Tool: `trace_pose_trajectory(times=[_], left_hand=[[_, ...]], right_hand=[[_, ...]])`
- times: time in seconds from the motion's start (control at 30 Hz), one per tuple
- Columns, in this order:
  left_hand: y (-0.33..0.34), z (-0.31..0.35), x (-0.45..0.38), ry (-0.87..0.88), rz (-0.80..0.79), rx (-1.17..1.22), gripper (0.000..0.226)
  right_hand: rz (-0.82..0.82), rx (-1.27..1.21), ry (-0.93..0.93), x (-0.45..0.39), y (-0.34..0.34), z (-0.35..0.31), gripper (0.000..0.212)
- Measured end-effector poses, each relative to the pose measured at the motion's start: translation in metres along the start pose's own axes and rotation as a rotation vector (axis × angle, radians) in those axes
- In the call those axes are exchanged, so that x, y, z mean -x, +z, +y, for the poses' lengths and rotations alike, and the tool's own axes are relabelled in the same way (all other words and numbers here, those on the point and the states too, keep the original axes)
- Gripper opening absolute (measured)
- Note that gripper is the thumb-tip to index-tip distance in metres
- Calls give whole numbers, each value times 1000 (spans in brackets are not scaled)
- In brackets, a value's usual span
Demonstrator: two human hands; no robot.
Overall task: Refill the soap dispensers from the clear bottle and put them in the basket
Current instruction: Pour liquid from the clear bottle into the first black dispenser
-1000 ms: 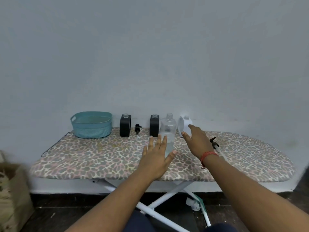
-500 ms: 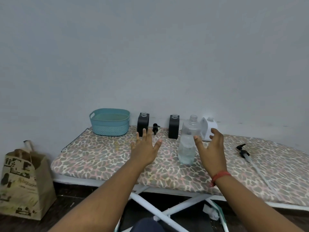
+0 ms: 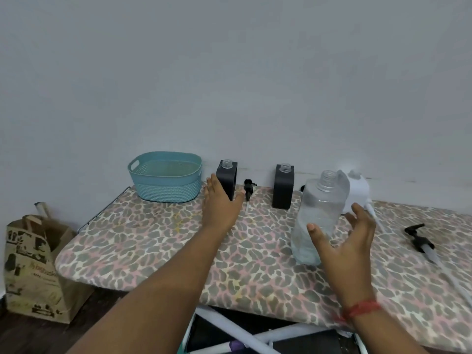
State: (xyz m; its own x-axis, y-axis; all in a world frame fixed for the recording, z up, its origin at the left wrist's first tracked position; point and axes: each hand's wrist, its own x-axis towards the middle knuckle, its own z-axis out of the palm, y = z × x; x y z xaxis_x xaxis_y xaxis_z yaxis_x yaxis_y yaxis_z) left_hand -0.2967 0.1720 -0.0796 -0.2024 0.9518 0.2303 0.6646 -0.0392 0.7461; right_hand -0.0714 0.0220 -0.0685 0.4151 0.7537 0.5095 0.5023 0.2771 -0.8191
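A clear bottle (image 3: 316,215) with no cap stands on the leopard-print ironing board (image 3: 158,241). My right hand (image 3: 344,241) is spread around its lower right side, thumb in front of it, not gripping. At the back stand two black soap dispensers, one at left (image 3: 228,177) and one in the middle (image 3: 283,186), and a white dispenser (image 3: 357,190) behind the bottle, all without pumps. My left hand (image 3: 221,203) is flat with straight fingers just in front of the left black dispenser. A teal basket (image 3: 166,176) sits at the back left.
A black pump head (image 3: 248,187) lies between the black dispensers. Another black pump with a long tube (image 3: 419,241) lies at the right. A brown paper bag (image 3: 33,267) stands on the floor left of the board. A grey wall is close behind.
The view has moved closer and left. My left hand has reached forward to the left black dispenser. My right hand has come around the clear bottle's right side.
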Motion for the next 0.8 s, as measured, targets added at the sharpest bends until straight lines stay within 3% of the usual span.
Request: trace_pose_trajectory(times=[0.13, 0.33, 0.8], left_hand=[[12, -5, -11, -50, 73, 101, 100], [9, -6, -16, -16, 165, 131, 40], [-23, 25, 87, 85, 151, 108, 40]], right_hand=[[64, 22, -80, 3, 5, 0, 99], [60, 27, -120, 11, 13, -3, 99], [-53, 91, 60, 24, -9, -17, 100]])
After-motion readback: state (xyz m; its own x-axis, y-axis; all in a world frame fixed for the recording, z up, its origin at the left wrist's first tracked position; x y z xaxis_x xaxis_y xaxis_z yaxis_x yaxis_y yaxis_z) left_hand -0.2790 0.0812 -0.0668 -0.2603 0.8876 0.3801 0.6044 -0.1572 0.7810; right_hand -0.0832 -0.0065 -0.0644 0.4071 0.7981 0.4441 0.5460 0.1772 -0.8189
